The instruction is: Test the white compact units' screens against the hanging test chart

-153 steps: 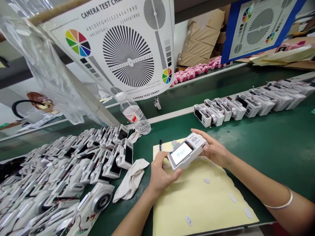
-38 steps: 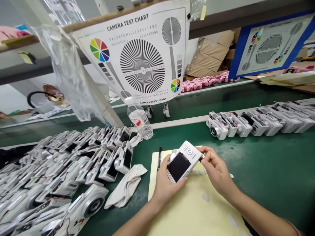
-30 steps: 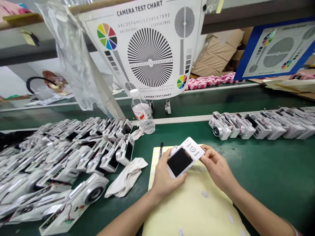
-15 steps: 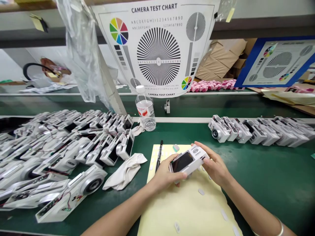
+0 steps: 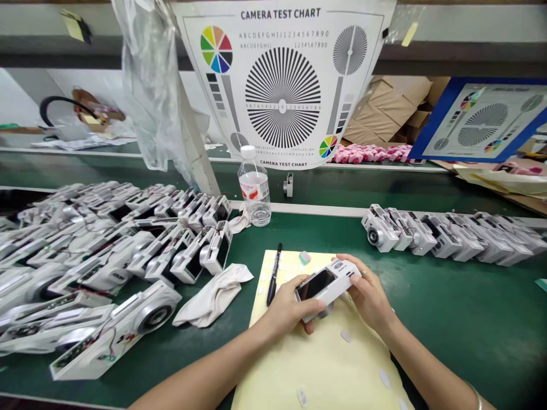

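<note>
A small white digital camera [image 5: 335, 289] is held above a yellow sheet [image 5: 342, 364], tilted, with its dark screen facing up toward me. My left hand [image 5: 290, 304] grips its left end, thumb along the lower edge and fingers around the back. At the other end, my right hand [image 5: 370, 293] has its fingers closed around the corner that carries the round button pad. The lens side faces down and is mostly hidden. Near my left hand a black pen [image 5: 274, 276] lies on the sheet, and a small pale eraser-like block [image 5: 305, 258] sits beyond the camera.
Many partly open white cameras [image 5: 145, 313] crowd the left bench. A white cloth [image 5: 216, 299] lies beside them. A water bottle [image 5: 255, 191] stands at the back below a hanging test chart [image 5: 294, 154]. More cameras [image 5: 453, 236] form a row at the back right.
My view has shifted slightly. The camera stays in both hands and is turned a little more edge-on, its side showing more. My right-hand fingers have moved slightly at its corner.
</note>
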A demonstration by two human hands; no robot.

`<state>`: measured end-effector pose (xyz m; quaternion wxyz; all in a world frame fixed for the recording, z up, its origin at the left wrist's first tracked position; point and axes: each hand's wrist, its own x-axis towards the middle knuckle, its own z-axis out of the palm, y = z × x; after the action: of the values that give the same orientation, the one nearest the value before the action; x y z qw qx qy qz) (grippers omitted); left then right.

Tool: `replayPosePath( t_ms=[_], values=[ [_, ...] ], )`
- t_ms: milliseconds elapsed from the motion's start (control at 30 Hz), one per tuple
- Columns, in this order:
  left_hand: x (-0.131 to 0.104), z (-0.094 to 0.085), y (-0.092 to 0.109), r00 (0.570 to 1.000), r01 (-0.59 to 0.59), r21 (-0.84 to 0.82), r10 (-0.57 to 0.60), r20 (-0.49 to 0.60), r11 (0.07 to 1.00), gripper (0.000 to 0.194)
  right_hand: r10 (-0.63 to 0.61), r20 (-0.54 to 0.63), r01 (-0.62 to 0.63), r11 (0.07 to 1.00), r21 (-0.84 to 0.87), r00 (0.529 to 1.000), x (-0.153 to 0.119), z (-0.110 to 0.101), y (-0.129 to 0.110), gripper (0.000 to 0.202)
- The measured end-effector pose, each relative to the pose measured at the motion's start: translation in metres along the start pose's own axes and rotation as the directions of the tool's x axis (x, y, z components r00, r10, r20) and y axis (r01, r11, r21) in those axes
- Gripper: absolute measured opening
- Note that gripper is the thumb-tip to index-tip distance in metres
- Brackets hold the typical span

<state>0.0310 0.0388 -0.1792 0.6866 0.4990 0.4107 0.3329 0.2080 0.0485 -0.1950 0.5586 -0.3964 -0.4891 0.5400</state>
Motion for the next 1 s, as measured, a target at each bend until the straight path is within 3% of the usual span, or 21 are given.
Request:
replayPosePath(
  t_ms=[200, 433, 500, 600, 633, 700, 833, 1000],
  values=[
    [-0.004, 0.005, 0.003, 0.998, -0.012, 0.140, 0.020, -0.057, 0.990, 0.056, -0.026, -0.015, 0.026, 0.999, 0.018, 1.000, -0.002, 0.005, -0.006, 0.034],
    [-0.007, 0.004, 0.007, 0.997, -0.068, 0.216, 0.075, -0.028, 0.974, 0.057, -0.053, 0.036, 0.054, 0.998, -0.020, 0.998, -0.004, -0.003, -0.011, 0.040],
    [-0.008, 0.000, 0.009, 0.970, -0.195, 0.399, 0.236, -0.055, 0.896, 0.062, -0.030, 0.132, 0.028, 1.000, 0.013, 0.991, -0.003, -0.007, -0.017, 0.053],
    [-0.008, -0.006, 0.008, 0.841, -0.418, 0.697, 0.538, 0.054, 0.583, 0.072, -0.037, 0.248, 0.038, 0.999, 0.000, 0.968, 0.000, -0.015, -0.023, 0.061],
    [-0.008, -0.007, 0.007, 0.809, -0.459, 0.741, 0.576, 0.120, 0.490, 0.074, -0.072, 0.261, 0.092, 0.994, -0.065, 0.963, 0.001, -0.017, -0.023, 0.057],
    [-0.007, -0.009, 0.003, 0.789, -0.494, 0.778, 0.576, 0.212, 0.389, 0.075, -0.174, 0.272, 0.245, 0.936, -0.253, 0.946, 0.002, -0.018, -0.021, 0.046],
    [-0.005, -0.010, -0.003, 0.794, -0.477, 0.809, 0.562, 0.231, 0.342, 0.077, -0.333, 0.266, 0.422, 0.783, -0.456, 0.905, -0.001, -0.015, -0.017, 0.038],
    [-0.006, -0.009, -0.005, 0.801, -0.458, 0.820, 0.558, 0.215, 0.342, 0.070, -0.377, 0.200, 0.426, 0.773, -0.470, 0.904, -0.005, -0.011, -0.017, 0.041]
  ],
)
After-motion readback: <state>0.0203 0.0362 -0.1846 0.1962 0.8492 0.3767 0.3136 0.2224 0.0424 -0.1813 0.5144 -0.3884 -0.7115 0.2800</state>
